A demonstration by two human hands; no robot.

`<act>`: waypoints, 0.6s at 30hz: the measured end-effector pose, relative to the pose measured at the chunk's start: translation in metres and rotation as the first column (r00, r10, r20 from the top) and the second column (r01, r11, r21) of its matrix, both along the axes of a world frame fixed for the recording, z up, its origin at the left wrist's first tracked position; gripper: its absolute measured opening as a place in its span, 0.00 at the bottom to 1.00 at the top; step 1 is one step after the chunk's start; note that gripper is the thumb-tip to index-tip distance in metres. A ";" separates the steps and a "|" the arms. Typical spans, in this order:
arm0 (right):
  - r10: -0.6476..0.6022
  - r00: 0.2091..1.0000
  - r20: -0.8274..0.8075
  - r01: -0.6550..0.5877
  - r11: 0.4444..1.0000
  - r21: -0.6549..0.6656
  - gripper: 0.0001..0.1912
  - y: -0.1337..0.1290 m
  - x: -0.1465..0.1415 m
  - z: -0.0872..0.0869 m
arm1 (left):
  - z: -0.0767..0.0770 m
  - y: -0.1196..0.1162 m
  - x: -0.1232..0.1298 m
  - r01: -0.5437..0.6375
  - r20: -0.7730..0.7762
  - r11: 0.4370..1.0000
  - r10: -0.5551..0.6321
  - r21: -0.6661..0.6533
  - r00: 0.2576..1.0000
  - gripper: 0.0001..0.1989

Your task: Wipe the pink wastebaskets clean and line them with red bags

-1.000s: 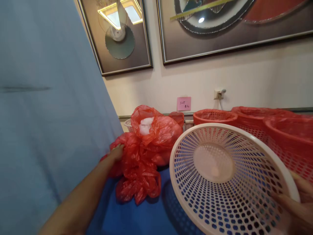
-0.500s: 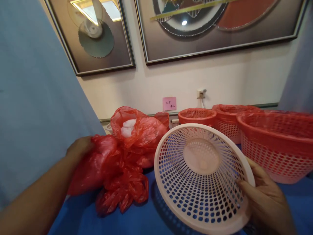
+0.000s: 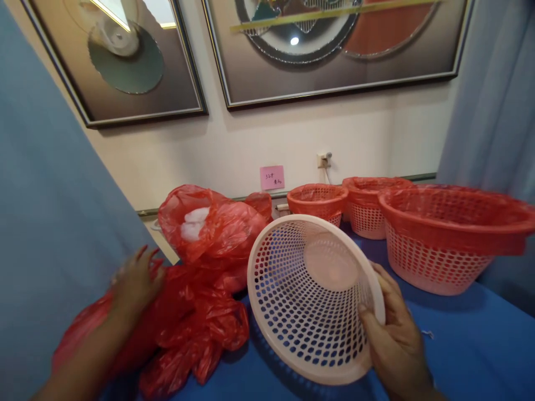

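Observation:
My right hand grips the rim of a pale pink perforated plastic basket, tilted so that its open mouth faces me. My left hand is over a red plastic bag at the left, its fingers spread and slightly blurred. Crumpled red plastic lies between the hands. Behind it stands an open red bag with white items inside.
Along the wall stand a small basket, a middle basket and a large basket, all lined with red plastic. They rest on a blue-covered table. A blue curtain hangs at the left.
The view has shifted to the right. My left hand has opened off the red bag, which now lies lower. The pink basket is still in my right hand, turned a little more sideways.

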State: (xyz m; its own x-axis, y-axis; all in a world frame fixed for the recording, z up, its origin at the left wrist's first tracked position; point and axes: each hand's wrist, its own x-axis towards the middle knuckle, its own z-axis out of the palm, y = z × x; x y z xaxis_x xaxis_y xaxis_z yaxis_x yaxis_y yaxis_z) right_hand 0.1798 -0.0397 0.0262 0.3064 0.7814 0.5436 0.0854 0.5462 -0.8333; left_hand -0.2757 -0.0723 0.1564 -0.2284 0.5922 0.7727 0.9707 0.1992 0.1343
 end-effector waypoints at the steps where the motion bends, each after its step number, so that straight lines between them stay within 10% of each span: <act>1: -0.060 0.997 0.054 0.058 0.998 0.040 0.25 -0.003 -0.008 -0.003 | -0.002 -0.002 0.010 0.015 -0.015 0.998 -0.014 0.068 1.000 0.22; 6: -0.267 0.950 0.161 0.217 0.937 0.275 0.29 -0.015 -0.054 -0.030 | -0.053 -0.030 0.121 0.322 0.113 0.945 -0.326 0.050 0.939 0.18; 10: -0.300 0.917 0.265 0.201 0.918 0.342 0.35 -0.019 -0.080 -0.061 | -0.083 -0.033 0.226 0.655 0.691 0.747 -0.533 0.113 0.488 0.25; 14: -0.303 0.886 0.350 0.146 0.901 0.409 0.37 -0.022 -0.081 -0.079 | -0.071 0.008 0.286 0.637 0.882 0.671 -0.470 0.379 -0.029 0.41; 18: -0.160 0.821 0.549 -0.147 0.868 0.474 0.29 -0.026 -0.048 -0.082 | -0.058 0.048 0.307 0.618 0.903 0.692 -0.424 0.374 -0.073 0.33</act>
